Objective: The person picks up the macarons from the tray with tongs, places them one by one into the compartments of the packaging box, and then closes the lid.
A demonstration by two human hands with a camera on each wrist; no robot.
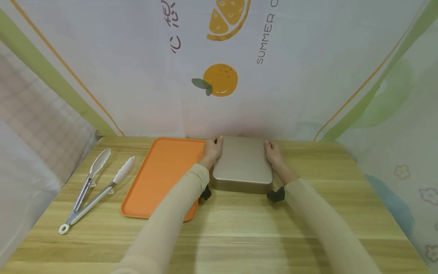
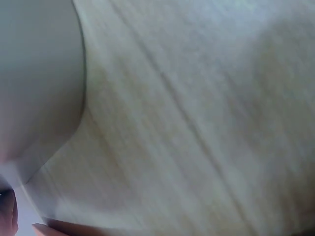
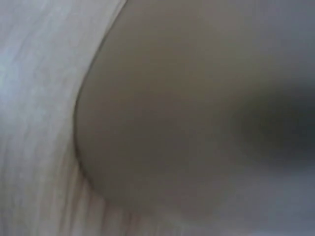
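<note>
A bronze-coloured rectangular baking pan (image 1: pixel 243 160) lies on the wooden table with its smooth flat side up, seemingly upside down. My left hand (image 1: pixel 212 151) grips its left side near the far corner, while my right hand (image 1: pixel 275 155) holds the right side at about the same height. The pan's rounded corner (image 2: pixel 42 78) fills the upper left of the left wrist view. Blurred and very close, the pan wall (image 3: pixel 147 118) covers most of the right wrist view. What lies under the pan is hidden.
Left of the pan lies an orange tray (image 1: pixel 159 175), partly behind my left sleeve. Farther left, tongs (image 1: pixel 90 201) with white tips lie spread apart on the table (image 1: pixel 239 232). A printed white cloth (image 1: pixel 143 83) hangs along the table's far edge.
</note>
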